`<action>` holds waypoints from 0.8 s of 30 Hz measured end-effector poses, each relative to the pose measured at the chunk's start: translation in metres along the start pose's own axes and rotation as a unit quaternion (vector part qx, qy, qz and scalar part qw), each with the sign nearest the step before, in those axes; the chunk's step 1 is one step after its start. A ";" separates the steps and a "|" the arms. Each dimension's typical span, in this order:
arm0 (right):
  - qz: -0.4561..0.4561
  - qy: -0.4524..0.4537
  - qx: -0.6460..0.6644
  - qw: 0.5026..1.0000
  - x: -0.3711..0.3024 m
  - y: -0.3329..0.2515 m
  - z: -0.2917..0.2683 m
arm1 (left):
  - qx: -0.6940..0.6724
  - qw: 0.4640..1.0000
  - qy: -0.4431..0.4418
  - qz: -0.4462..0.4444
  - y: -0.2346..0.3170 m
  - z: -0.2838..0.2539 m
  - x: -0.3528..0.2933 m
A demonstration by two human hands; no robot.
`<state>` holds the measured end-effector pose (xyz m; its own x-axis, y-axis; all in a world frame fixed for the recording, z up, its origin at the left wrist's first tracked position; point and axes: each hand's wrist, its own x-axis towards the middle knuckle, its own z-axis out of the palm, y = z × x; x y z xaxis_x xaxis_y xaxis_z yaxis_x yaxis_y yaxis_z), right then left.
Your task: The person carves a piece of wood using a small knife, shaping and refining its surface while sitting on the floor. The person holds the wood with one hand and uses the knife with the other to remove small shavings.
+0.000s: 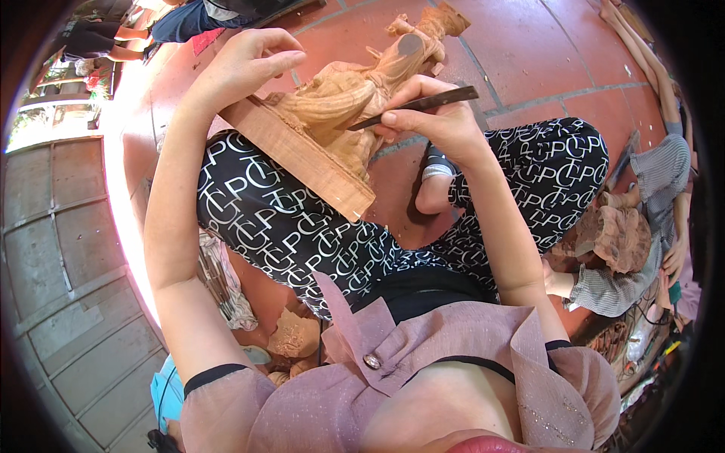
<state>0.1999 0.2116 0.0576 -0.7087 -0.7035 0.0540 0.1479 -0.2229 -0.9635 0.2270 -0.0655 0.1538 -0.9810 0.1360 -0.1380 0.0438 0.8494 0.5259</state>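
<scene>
A carved wooden figure (332, 102) with folds and a thick flat base (302, 162) lies tilted across my left thigh, its top end pointing away to the far right. In my right hand (438, 121) is a dark, flat chisel (442, 100), gripped between thumb and fingers; its lower tip meets the carved folds. My left hand (253, 64) hovers at the far left edge of the figure, beside the base's upper corner. Its fingers are loosely bent and apart, with nothing seen in them; whether the heel of the hand touches the wood, I cannot tell.
Red floor tiles (529, 45) lie ahead. Left of my lap are a cloth roll of tools (226, 279) and a wood block (294, 334). Another person's legs (661, 181) are close on the right, beside another brown carving (619, 238). Grey panels (75, 279) line the left.
</scene>
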 end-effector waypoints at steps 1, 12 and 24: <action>0.013 -0.010 -0.002 1.000 0.004 0.001 0.003 | -0.023 1.000 -0.002 0.001 0.002 0.001 0.001; -0.054 0.062 -0.056 0.995 0.012 0.009 -0.023 | -0.022 0.993 -0.091 -0.078 0.008 0.005 0.000; 0.012 0.039 -0.006 0.999 0.008 0.012 -0.016 | 0.002 0.994 -0.094 -0.059 0.006 0.004 0.002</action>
<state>0.1847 0.2140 0.0427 -0.7566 -0.6538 0.0109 0.1575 -0.1983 -0.9674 0.2262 -0.0585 0.1535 -0.9268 0.1282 -0.3531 -0.0682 0.8669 0.4938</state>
